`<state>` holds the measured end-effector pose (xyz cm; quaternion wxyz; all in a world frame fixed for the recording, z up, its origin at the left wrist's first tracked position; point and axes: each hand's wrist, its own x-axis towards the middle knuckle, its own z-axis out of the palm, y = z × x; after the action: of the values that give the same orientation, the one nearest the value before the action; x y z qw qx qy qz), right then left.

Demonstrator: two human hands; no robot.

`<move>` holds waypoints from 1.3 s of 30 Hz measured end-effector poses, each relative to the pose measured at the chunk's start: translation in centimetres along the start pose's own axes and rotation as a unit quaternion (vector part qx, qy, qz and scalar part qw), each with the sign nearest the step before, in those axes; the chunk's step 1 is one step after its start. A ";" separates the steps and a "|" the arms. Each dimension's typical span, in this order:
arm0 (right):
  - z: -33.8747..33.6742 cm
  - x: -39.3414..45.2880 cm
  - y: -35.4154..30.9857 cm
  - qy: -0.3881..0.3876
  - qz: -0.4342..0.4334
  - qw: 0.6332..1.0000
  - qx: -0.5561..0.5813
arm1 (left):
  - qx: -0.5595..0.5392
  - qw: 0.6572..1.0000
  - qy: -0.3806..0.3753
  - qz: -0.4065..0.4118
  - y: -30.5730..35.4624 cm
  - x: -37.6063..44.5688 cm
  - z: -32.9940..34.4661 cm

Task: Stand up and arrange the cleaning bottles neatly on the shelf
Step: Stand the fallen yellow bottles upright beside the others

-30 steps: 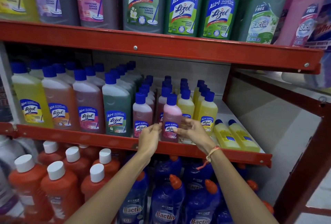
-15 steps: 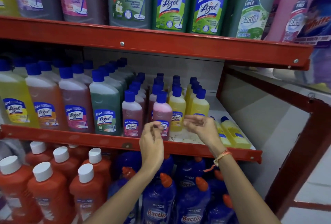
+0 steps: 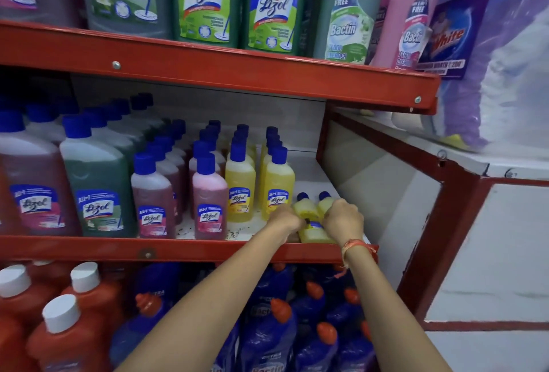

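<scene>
Both hands moved right, left hand (image 3: 285, 219) and right hand (image 3: 343, 220) gripping fallen yellow bottles (image 3: 313, 227), shelf edge (image 3: 178, 248) close.

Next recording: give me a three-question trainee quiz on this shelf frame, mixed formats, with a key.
1. True or false: the two lying yellow bottles are at the right end of the middle shelf.
2. What does the left hand touch? A) a lying yellow bottle B) the pink bottle C) an orange bottle
3. Fill in: the standing bottles on the middle shelf have ___ caps.

Key: 1 true; 2 A; 3 blue. The right hand also grips the lying pair.
</scene>
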<state>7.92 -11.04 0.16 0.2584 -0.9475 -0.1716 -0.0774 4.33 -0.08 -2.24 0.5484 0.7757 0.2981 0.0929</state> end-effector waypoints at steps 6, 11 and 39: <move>-0.1 1.1 1.4 -0.045 0.047 0.996 0.063 | -0.141 0.989 -0.034 -0.041 0.5 -0.7 -0.1; 0.2 1.1 1.6 -0.021 0.088 0.986 0.141 | -0.183 0.982 -0.031 -0.036 -0.1 -0.6 0.0; 4.5 -2.8 -3.3 -0.079 -0.080 0.900 0.422 | -0.213 0.944 0.169 0.186 -6.5 -4.7 -7.7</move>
<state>4.33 -6.86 -2.79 0.6126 -0.7358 -0.2830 0.0569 -5.39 4.85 -4.40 0.6158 0.6551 0.2103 0.3839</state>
